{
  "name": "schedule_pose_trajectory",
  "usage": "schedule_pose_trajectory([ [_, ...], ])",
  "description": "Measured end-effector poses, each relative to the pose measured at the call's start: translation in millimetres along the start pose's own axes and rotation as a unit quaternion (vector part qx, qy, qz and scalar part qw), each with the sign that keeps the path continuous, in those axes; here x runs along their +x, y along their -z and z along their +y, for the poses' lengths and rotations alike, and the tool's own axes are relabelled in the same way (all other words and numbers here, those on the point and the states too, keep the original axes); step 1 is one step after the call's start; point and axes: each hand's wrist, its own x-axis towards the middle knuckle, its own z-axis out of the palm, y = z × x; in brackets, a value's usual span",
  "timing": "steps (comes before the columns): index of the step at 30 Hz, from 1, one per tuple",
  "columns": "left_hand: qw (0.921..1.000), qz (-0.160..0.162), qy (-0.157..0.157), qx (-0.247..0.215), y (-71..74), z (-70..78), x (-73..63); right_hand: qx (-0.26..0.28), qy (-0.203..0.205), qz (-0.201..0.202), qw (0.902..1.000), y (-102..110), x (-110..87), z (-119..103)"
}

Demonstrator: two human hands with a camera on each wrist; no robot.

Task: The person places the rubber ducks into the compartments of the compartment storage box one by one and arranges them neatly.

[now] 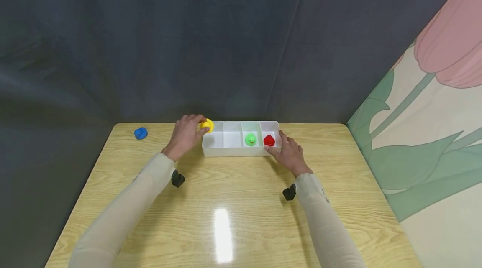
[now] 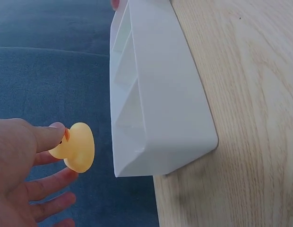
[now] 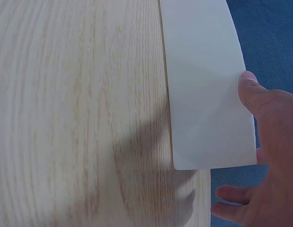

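Note:
My left hand (image 1: 185, 134) pinches a yellow rubber duck (image 1: 207, 125) between thumb and fingers, at the left end of a white divided box (image 1: 233, 151). In the left wrist view the duck (image 2: 80, 147) hangs beside the box's end, thumb on its head side. My right hand (image 1: 289, 155) grips the box's right end, thumb over the front rim and a finger along the end wall. A green duck (image 1: 250, 139) sits in the compartment second from the right. In the rightmost one lies a red toy (image 1: 269, 140). The two left compartments hold nothing.
A blue duck (image 1: 141, 133) stands on the wooden table (image 1: 196, 218) near its far left corner. Behind the table's far edge hangs a dark curtain (image 1: 211, 42). A wall covering with a flower print (image 1: 433, 134) borders the right side.

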Motion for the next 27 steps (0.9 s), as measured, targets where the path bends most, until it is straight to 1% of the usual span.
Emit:
schedule_pose_trajectory([
  [6, 1.0000, -0.001, 0.001, -0.002, 0.1, 6.7, 2.9, 0.000, 0.005, 0.004, 1.0000, 0, -1.3, 0],
  [13, 0.9999, -0.011, 0.005, -0.009, -2.9, 13.8, 6.1, -0.007, 0.005, 0.006, 0.9999, -1, -1.8, -2],
  [22, 0.9994, -0.026, 0.013, -0.019, -15.1, 16.2, 6.3, -0.005, 0.002, 0.003, 1.0000, -1, -2.3, -2],
  [27, 0.9993, -0.026, 0.004, -0.025, -19.7, 19.2, 6.3, 0.001, 0.001, 0.002, 1.0000, 0, -3.0, -2],
])
